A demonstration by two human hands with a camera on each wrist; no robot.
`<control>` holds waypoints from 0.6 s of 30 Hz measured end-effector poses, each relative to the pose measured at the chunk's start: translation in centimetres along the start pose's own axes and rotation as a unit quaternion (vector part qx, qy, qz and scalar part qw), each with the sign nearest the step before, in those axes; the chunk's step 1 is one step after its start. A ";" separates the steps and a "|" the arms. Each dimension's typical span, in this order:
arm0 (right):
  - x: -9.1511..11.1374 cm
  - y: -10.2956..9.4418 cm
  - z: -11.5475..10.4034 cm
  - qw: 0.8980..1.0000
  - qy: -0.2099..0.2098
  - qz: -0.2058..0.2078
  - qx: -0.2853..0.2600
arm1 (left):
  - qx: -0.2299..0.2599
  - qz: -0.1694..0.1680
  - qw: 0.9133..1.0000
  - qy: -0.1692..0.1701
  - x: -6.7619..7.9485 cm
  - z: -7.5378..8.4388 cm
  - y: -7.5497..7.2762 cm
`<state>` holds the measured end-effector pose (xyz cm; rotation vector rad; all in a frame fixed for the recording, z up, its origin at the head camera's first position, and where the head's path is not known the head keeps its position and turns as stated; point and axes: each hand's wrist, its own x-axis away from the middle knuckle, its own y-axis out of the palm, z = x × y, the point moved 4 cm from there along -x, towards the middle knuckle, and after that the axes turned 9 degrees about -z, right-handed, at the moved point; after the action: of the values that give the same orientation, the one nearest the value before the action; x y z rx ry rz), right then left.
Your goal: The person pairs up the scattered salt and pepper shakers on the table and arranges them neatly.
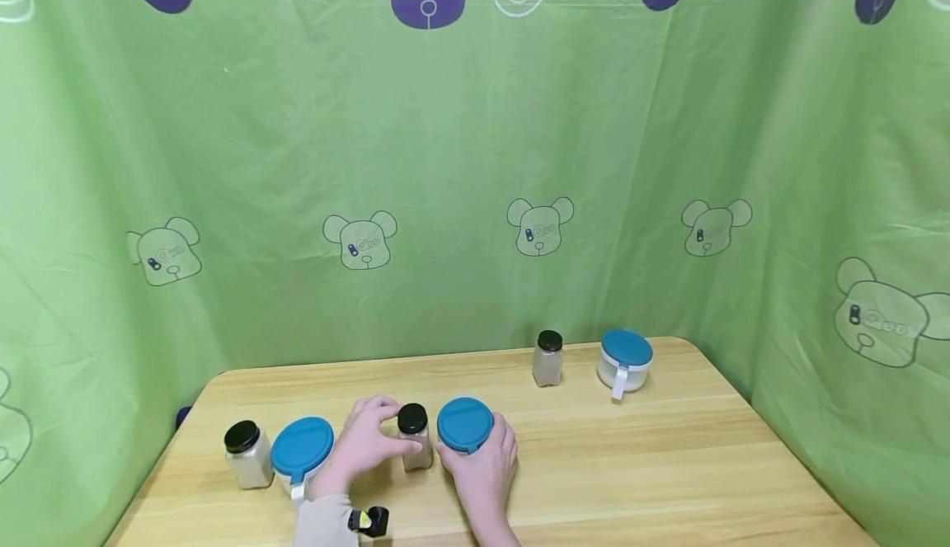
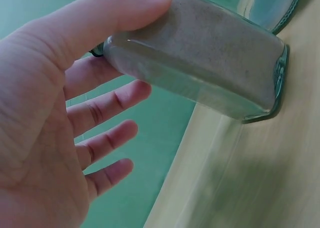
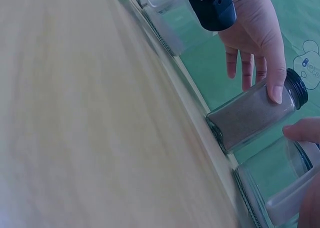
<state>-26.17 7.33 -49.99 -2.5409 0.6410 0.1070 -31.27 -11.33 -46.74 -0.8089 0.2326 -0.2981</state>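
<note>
A square glass jar with a black lid (image 1: pixel 415 440) and greyish powder inside stands on the table. My left hand (image 1: pixel 367 441) pinches it between thumb and index finger near the lid, the other fingers spread behind it in the left wrist view. Just to its right is a round glass seasoning jar with a blue lid (image 1: pixel 465 423) and a handle (image 3: pixel 290 193). My right hand (image 1: pixel 486 466) grips this jar from its right and near side, the thumb on the left. The far fingers are partly hidden in the right wrist view.
Left of my left hand are another blue-lidded jar (image 1: pixel 303 448), partly behind the forearm, and a black-lidded jar of pale contents (image 1: pixel 250 456). Toward the back right stand a further black-lidded jar (image 1: pixel 548 361) and a blue-lidded jar (image 1: pixel 626 359). A green curtain (image 1: pixel 445 299) hangs behind the wooden table (image 1: pixel 653 481).
</note>
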 end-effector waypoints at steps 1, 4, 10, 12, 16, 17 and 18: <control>0.0 0.0 0.0 1.000 -0.001 0.000 0.001 | -0.002 0.002 1.000 -0.001 0.0 0.0 0.0; 0.0 0.0 0.0 1.000 -0.001 0.001 0.006 | -0.007 0.004 1.000 -0.005 0.1 0.1 -0.1; 0.0 -0.1 -0.1 1.000 -0.003 -0.002 0.018 | -0.020 0.006 1.000 -0.011 0.0 0.0 -0.1; 0.1 -0.2 -0.2 1.000 -0.004 -0.005 0.018 | -0.022 0.007 1.000 -0.012 0.0 0.0 -0.2; 0.3 -0.4 -0.5 1.000 -0.008 -0.011 0.022 | -0.020 0.006 1.000 -0.017 0.0 0.1 -0.3; 0.3 -0.4 -0.6 1.000 -0.010 -0.011 0.022 | -0.019 0.005 1.000 -0.018 0.0 0.2 -0.3; 0.3 -0.4 -0.5 1.000 -0.010 -0.012 0.022 | -0.018 0.004 1.000 -0.019 0.0 0.2 -0.3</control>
<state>-25.69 7.23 -49.39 -2.5008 0.5994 0.1092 -31.25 -11.43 -46.40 -0.8491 0.2060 -0.2716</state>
